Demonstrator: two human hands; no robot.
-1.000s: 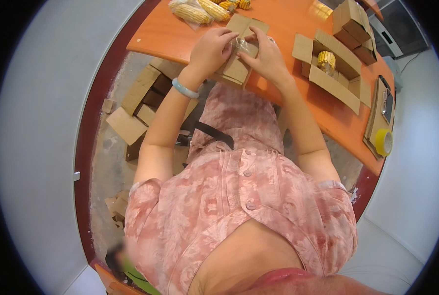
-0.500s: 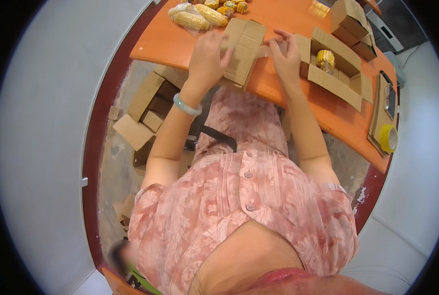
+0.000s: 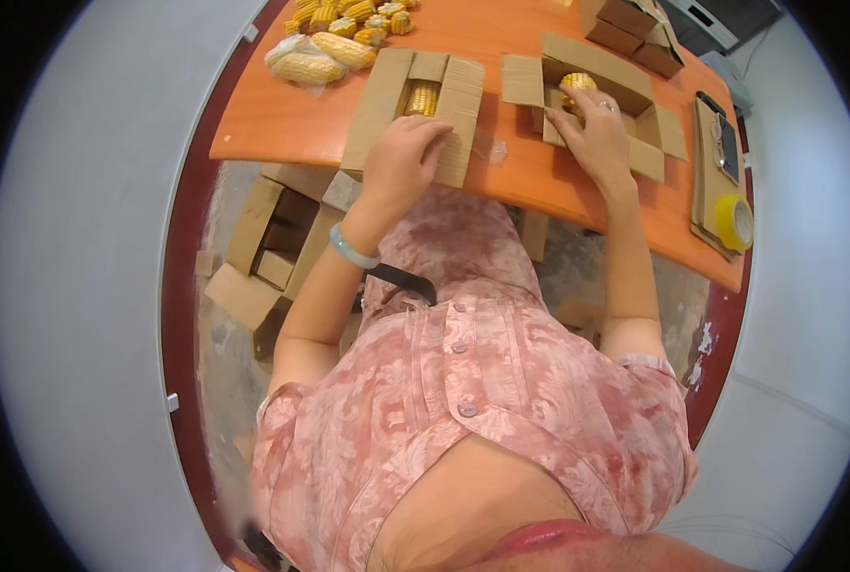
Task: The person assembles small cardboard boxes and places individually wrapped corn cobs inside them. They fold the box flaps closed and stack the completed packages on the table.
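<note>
Orange tabletop point(image 3: 282, 124) stands near a pale wall point(image 3: 82, 238), left hand point(image 3: 401, 157) loosely open, right hand point(image 3: 597, 138) at corn point(image 3: 577, 80), grip unclear.

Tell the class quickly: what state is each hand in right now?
Left hand: fingers curled at the left box; grip unclear.
Right hand: at the corn in the right box; grip unclear.

Brown rectangular cardboard box point(image 3: 464, 110) at the orange worktop's point(image 3: 277, 124) front edge goes from shut to flaps spread, yellow corn piece point(image 3: 423, 99) showing inside. Bare right hand point(image 3: 597, 138) is off it now, over at the other open brown cardboard box point(image 3: 616, 65). Clear plastic scrap point(image 3: 495, 151) now sits between them, near that edge.
</note>
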